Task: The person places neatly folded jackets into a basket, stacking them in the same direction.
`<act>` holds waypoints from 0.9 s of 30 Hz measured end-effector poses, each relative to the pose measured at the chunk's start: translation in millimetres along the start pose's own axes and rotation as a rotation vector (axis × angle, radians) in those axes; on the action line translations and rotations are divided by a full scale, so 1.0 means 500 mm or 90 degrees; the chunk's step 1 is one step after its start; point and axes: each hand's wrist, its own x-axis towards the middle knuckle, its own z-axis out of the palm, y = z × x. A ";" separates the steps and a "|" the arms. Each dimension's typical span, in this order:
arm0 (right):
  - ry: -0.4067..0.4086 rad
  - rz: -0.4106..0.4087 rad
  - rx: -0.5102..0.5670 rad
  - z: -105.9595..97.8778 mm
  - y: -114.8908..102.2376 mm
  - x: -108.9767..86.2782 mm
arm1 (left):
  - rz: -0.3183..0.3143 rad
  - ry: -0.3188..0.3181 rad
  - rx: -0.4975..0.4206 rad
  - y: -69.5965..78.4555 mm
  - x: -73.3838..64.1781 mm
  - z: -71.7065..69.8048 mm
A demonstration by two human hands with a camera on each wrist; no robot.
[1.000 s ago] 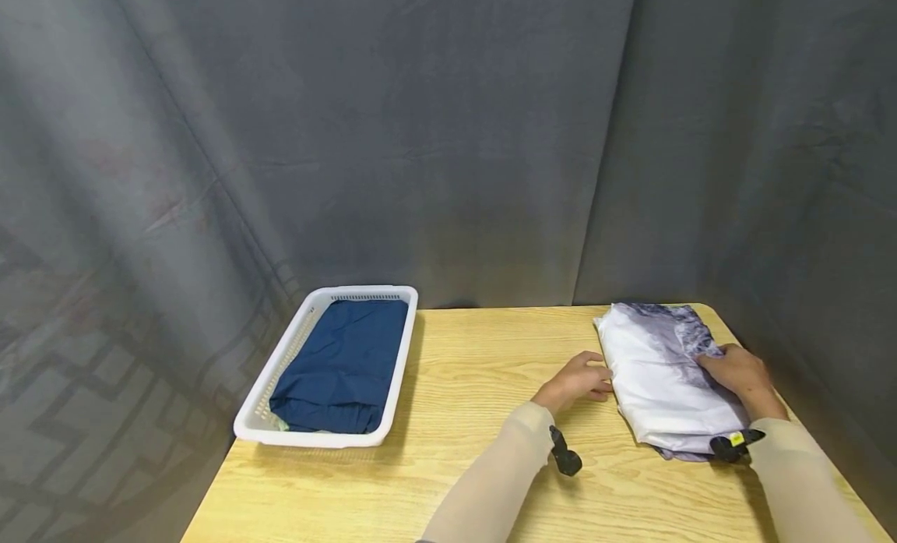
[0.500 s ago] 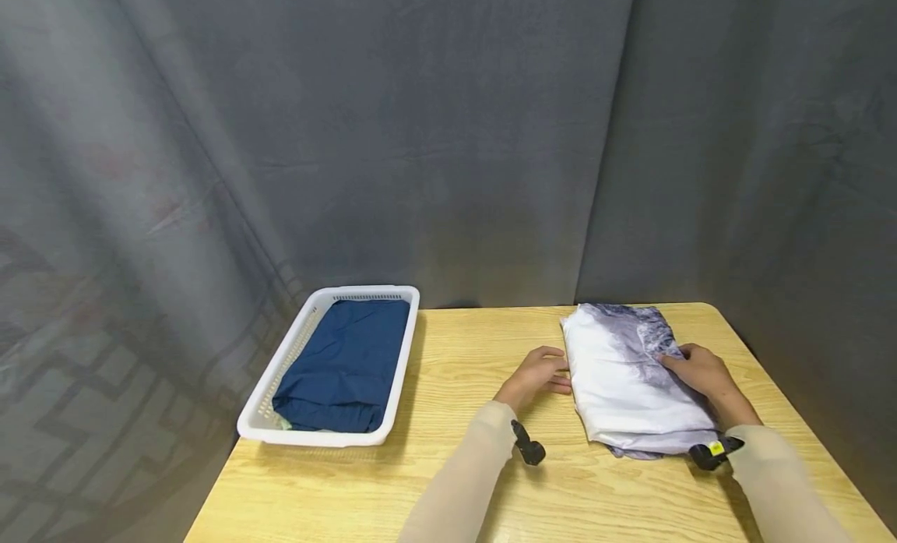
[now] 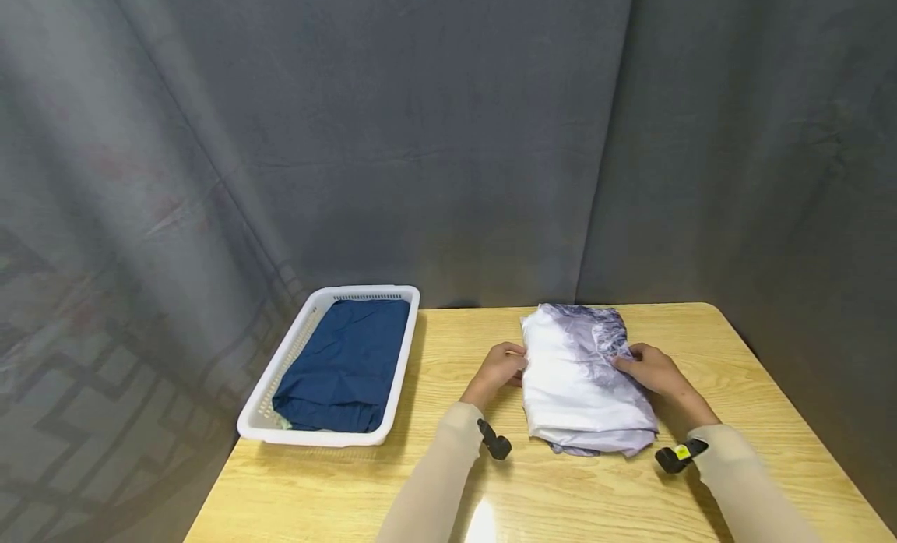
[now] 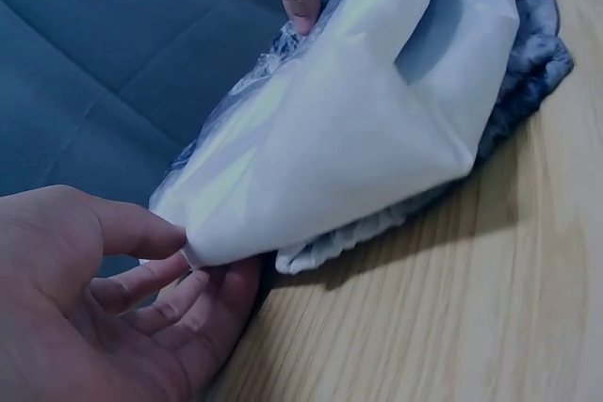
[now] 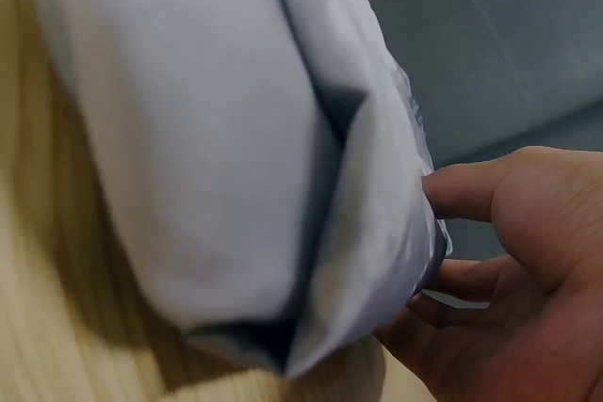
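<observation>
Both hands are on it here: a folded cloth bundle [image 3: 578, 387], glossy white with a smoky purple-grey pattern, sits on the pale wood-grain table [image 3: 455, 356] in front of the dark grey curtain [image 3: 448, 138]. It's between the hands, well to the right of the white plastic slotted basket [image 3: 315, 438] with its folded navy cloth [image 3: 346, 364].

Check the grip! The left hand [image 3: 499, 368] pinches the white side edge, thumb above, fingers tucked below. Across from it, the right hand [image 3: 655, 369] pinches the patterned side, thumb on top, fingertips partly hidden by the cloth. Whether any part is off the table, I can't tell.

The danger, for me, is at the near end: loose layers stick out there, purple-grey edging below the white, and neither hand holds them. Lift by the sides alone and that end could sag or unfold. Slick-looking fabric might also let the layers slide apart, and an uneven pull could skew the fold.

As for its line, the long axis runs from the person's side toward the curtain, far end leaning slightly left, dark pattern at the far right.
</observation>
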 end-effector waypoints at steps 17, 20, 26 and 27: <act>0.056 -0.023 -0.020 0.052 -0.052 -0.003 | -0.016 0.095 0.139 0.020 -0.040 -0.059; 0.055 -0.020 -0.032 0.049 -0.057 -0.006 | -0.010 0.098 0.170 0.033 -0.056 -0.062; -0.001 -0.026 0.004 0.055 -0.067 -0.001 | 0.001 0.089 0.161 0.030 -0.057 -0.050; -0.010 -0.024 0.013 0.058 -0.070 0.000 | -0.006 0.090 0.152 0.027 -0.056 -0.047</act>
